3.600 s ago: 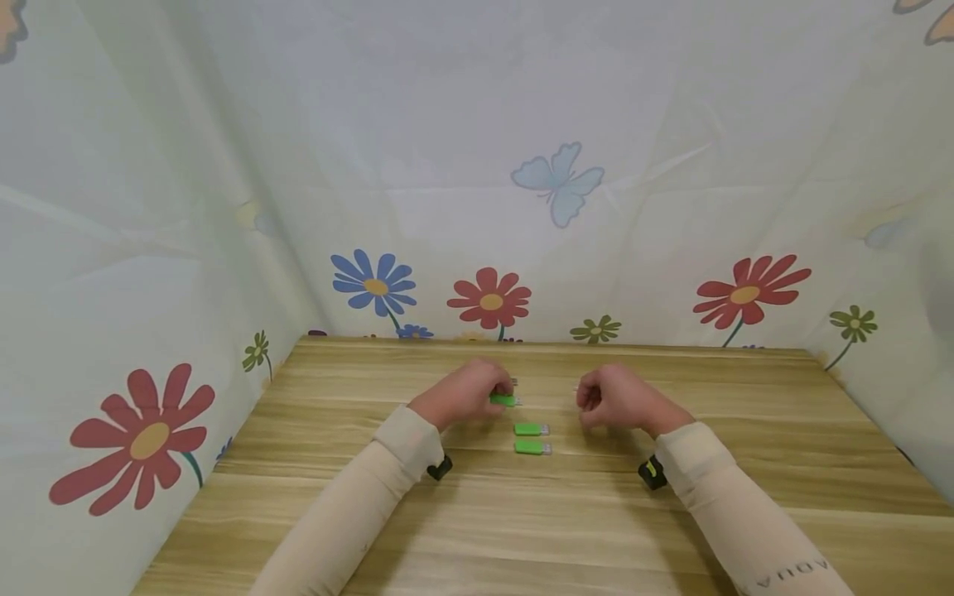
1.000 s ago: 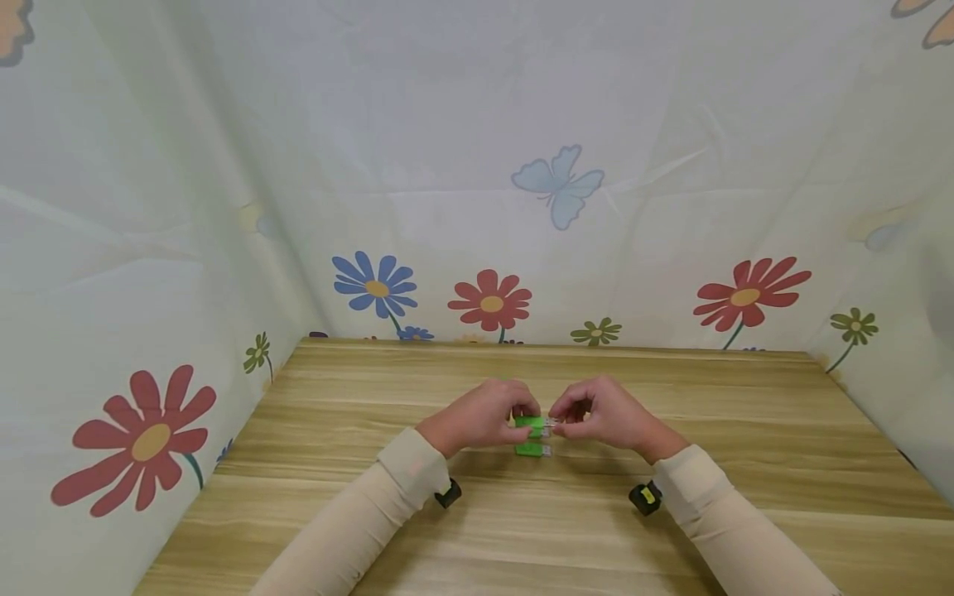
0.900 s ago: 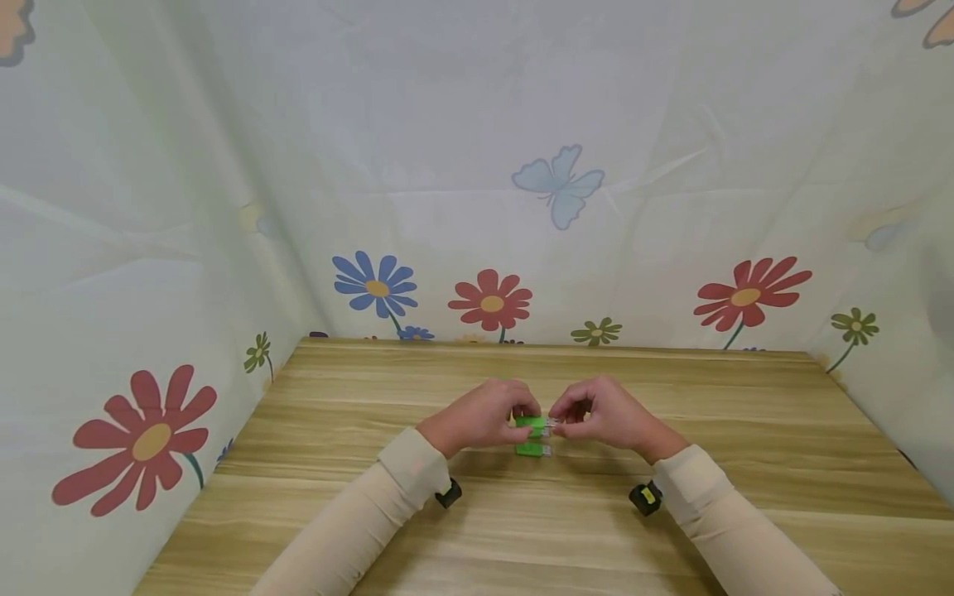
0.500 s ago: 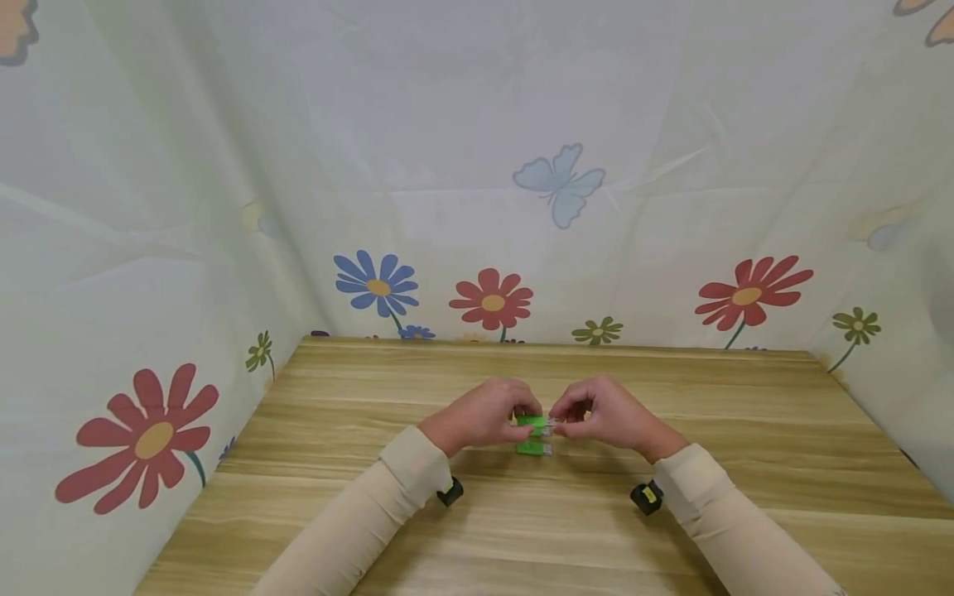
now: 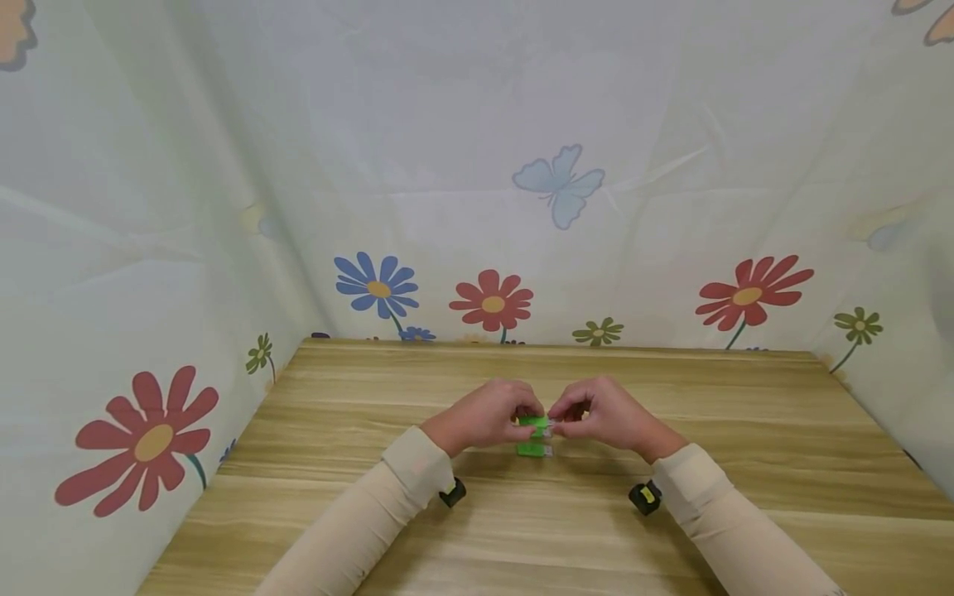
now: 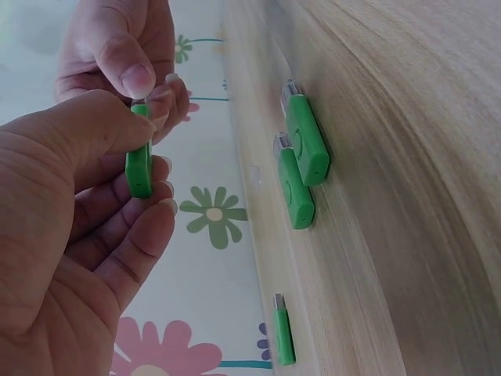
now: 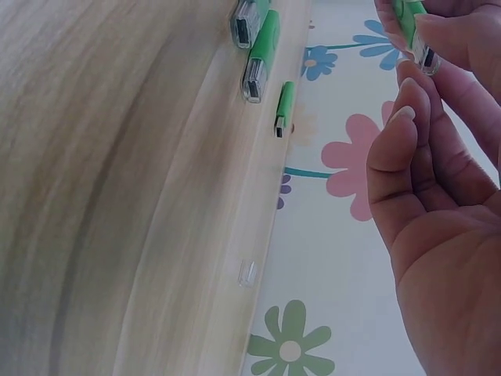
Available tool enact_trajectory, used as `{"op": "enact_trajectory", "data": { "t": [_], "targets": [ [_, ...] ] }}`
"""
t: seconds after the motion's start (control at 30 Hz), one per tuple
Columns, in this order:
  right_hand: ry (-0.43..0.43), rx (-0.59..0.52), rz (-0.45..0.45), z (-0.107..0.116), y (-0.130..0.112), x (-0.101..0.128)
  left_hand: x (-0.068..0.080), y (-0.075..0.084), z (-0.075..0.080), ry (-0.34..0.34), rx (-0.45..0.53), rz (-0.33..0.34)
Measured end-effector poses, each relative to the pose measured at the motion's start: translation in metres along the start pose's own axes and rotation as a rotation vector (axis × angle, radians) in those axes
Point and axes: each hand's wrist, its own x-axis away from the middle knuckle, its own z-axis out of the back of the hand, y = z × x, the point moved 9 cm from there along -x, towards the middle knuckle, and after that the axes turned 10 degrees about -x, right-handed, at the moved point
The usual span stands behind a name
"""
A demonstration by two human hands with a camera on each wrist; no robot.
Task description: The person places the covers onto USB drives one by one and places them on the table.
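your left hand (image 5: 483, 416) pinches a green usb stick (image 6: 139, 166) by its body, held above the table (image 5: 671, 513). your right hand (image 5: 607, 416), touching it from the right, pinches the stick's clear cap (image 7: 423, 55). two more green sticks (image 6: 301, 168) lie just below your hands.

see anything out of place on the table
One green USB drive lies uncapped, apart from the two capped drives, and a loose clear cap lies alone on the wooden table.
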Motion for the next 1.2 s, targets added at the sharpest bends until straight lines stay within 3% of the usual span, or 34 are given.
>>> {"op": "enact_trajectory", "data": {
  "t": [0.57,1.2],
  "targets": [
    [0.005,-0.018,0.044,-0.0011,0.0004,-0.0008,-0.0016,0.0083,0.0028,0.006,-0.054,-0.065],
    [0.046,-0.018,0.039,-0.0015,0.0054,-0.0046,-0.004,0.004,0.0003,-0.008,-0.105,-0.074]
  ]
}}
